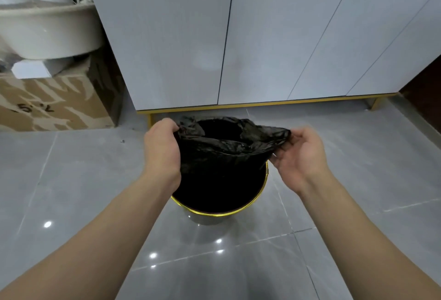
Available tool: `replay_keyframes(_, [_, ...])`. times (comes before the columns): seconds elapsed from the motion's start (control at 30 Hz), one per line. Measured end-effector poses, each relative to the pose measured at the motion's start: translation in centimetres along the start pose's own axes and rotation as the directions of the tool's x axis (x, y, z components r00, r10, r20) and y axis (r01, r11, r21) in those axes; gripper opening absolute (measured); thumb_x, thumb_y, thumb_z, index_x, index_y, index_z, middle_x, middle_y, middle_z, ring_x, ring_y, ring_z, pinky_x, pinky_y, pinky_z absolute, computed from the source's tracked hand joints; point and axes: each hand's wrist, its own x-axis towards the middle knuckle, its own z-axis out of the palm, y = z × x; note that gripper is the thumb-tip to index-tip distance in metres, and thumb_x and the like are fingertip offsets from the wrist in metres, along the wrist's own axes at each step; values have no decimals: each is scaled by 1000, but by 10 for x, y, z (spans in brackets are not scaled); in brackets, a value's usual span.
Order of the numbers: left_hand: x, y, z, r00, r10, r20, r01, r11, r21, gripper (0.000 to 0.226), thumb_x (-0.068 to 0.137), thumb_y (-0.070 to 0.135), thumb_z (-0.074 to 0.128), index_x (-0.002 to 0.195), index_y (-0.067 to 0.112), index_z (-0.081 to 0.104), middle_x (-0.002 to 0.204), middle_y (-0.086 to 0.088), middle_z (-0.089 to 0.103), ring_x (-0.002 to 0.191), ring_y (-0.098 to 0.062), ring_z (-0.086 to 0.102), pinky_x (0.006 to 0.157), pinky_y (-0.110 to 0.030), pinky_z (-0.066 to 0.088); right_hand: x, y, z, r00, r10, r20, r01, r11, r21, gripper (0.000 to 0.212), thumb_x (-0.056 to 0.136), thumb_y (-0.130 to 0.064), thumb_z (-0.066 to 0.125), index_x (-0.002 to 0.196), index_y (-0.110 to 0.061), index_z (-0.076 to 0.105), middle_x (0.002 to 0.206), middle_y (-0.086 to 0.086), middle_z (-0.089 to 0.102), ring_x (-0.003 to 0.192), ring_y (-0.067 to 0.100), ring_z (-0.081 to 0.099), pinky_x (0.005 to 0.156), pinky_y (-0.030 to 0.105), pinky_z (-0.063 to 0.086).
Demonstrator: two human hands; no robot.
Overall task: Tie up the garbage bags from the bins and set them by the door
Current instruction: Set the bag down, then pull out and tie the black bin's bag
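A black garbage bag (222, 151) stands partly lifted out of a round bin with a gold rim (214, 213) on the grey tiled floor. The bag's mouth is open and pulled wide above the bin. My left hand (162, 149) grips the left edge of the bag's mouth. My right hand (300, 154) pinches the right edge, which is stretched out to a point. What lies inside the bag is too dark to tell.
White cabinet doors (226, 37) with a gold base strip rise just behind the bin. At the left a cardboard box (47, 104) carries a white basin (47, 30) with dishes. A dark wooden surface (422, 94) shows at the far right.
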Motion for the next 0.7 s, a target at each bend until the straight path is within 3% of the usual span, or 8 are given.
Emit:
replay_keyframes(0.1, [-2, -7, 0, 981, 193, 26, -192, 932, 309, 22, 65, 35, 47, 71, 15, 41, 71, -6, 39, 65, -21, 37, 61, -40, 30, 10, -1, 0, 990, -60, -128, 30, 975, -221, 24, 88, -31, 46, 72, -13, 48, 66, 5, 49, 57, 19, 48, 65, 34, 41])
replay_keyframes(0.17, [0, -12, -3, 972, 202, 118, -232, 771, 593, 29, 75, 44, 45, 69, 16, 40, 61, 3, 45, 59, -20, 42, 57, -34, 30, 17, 0, -3, 974, -147, -172, 37, 852, -522, 29, 86, -40, 50, 83, -11, 54, 65, 2, 48, 57, 16, 46, 62, 31, 39])
replay_keyframes(0.23, [6, -16, -9, 981, 123, 149, -190, 475, 859, 36, 79, 54, 44, 81, 18, 47, 71, 5, 57, 67, -18, 55, 57, -33, 36, 21, 5, -8, 978, -189, -83, 54, 625, -779, 48, 78, -56, 53, 110, -21, 54, 70, -4, 55, 68, 16, 54, 66, 32, 42])
replay_keyframes(0.33, [12, -18, -15, 984, 88, 155, -158, 34, 987, 50, 78, 62, 50, 101, 18, 44, 83, 0, 61, 77, -25, 61, 62, -33, 46, 21, 12, -11, 989, -105, 99, 120, 212, -970, 59, 68, -74, 56, 119, -45, 51, 80, -18, 55, 86, 11, 56, 70, 30, 42])
replay_keyframes(0.4, [14, -17, -15, 979, 91, 184, -173, -121, 977, 40, 78, 51, 57, 98, 18, 48, 79, 0, 60, 73, -24, 61, 59, -31, 46, 25, 14, -13, 985, -83, 150, 149, -19, -989, 35, 74, -60, 62, 96, -32, 66, 75, -15, 59, 79, 13, 59, 60, 28, 44])
replay_keyframes(0.47, [15, -16, -14, 972, 73, 221, -203, -198, 959, 18, 80, 34, 57, 89, 18, 56, 74, 0, 61, 68, -23, 61, 53, -28, 42, 27, 15, -12, 980, -109, 168, 150, -155, -976, 20, 80, -38, 61, 79, -20, 69, 70, -2, 65, 71, 23, 62, 59, 30, 48])
replay_keyframes(0.57, [15, -14, -13, 970, 31, 242, -230, -210, 950, 13, 82, 28, 54, 78, 16, 58, 70, -2, 62, 64, -22, 60, 52, -27, 41, 27, 13, -12, 966, -177, 191, 178, -87, -980, 18, 81, -26, 55, 75, -13, 66, 70, 7, 65, 70, 26, 61, 57, 31, 47])
replay_keyframes(0.7, [10, -13, -9, 974, 79, 214, -192, -222, 956, 41, 85, 53, 50, 89, 12, 49, 70, -2, 55, 64, -23, 55, 53, -29, 38, 26, 8, -15, 950, -290, 114, 194, 264, -945, 24, 77, -29, 48, 72, -8, 57, 66, 7, 60, 58, 21, 52, 52, 31, 39])
